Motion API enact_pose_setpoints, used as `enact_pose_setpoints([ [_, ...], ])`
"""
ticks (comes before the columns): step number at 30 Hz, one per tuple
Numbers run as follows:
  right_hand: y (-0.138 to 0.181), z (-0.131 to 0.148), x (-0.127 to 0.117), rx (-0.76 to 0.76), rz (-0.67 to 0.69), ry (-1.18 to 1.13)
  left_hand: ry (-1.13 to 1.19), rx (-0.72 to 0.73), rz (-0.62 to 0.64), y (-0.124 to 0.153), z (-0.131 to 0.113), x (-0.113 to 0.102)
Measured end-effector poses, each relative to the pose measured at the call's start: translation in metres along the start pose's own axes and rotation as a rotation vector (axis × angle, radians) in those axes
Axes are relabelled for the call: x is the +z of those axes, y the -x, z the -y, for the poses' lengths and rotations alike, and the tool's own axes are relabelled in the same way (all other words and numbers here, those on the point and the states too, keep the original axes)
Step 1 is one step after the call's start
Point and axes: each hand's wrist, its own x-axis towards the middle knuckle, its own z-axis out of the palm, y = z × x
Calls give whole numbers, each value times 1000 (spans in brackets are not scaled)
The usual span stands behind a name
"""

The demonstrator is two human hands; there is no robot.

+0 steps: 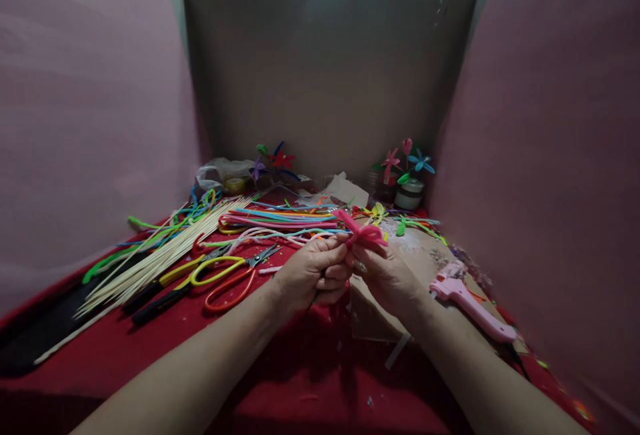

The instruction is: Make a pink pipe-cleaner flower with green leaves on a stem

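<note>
1. The bare left forearm (pixel 210 348) enters from the bottom edge and slants up and inward to the left wrist (pixel 276 294).
2. The bare right forearm (pixel 480 355) enters near the lower right corner and slants inward, mirroring it.
3. The left hand (pixel 313 272) is closed, its fingers (pixel 334 273) curled and its thumb laid across near their tips.
4. The right hand (pixel 387 275) is closed in a pinch, its thumb (pixel 364 256) angled toward the left hand.
5. Both hands meet near the centre, fingertips close together.

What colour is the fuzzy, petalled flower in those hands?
Bright pink: the fuzzy, petalled flower, seen in the head view.
</note>
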Motion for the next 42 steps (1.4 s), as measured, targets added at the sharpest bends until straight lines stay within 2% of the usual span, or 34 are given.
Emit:
enact_pose_setpoints([
  [2, 0, 0, 1, -69, -35, 35, -73, 0, 7, -1, -1, -2],
  [4, 0, -1, 3, -145, -69, 80, -242, 46, -3, -1, -4, -2],
  [7, -1, -4, 5, -273, -139, 182, -545, 172, -40, -2, -13, 0],
  [9, 0, -5, 5, -347, -191, 258, -668, 260, -115, -1, -22, 1],
  [12, 2, -5, 4, -430, -232, 382, -662, 343, -326, 4, -33, 0],
  [14, 3, -3, 3, -482, -236, 465, -538, 327, -375, 8, -37, -1],
  [17, 5, -3, 1, -532, -240, 579, -380, 237, -261, 14, -36, 2],
  [20, 7, -4, -1, -584, -241, 689, -365, 170, -114, 15, -30, 7],
  [23, 9, -7, -1, -643, -201, 760, -385, 151, -37, 13, -24, 10],
  [28, 10, -10, -1, -640, -170, 795, -292, 63, 24, 11, -21, 8],
  [33, 9, -11, 0, -593, -201, 741, -183, 17, 68, 12, -21, 6],
  [42, 11, -14, 5, -517, -237, 582, -257, 145, 38, 10, -16, 11],
])
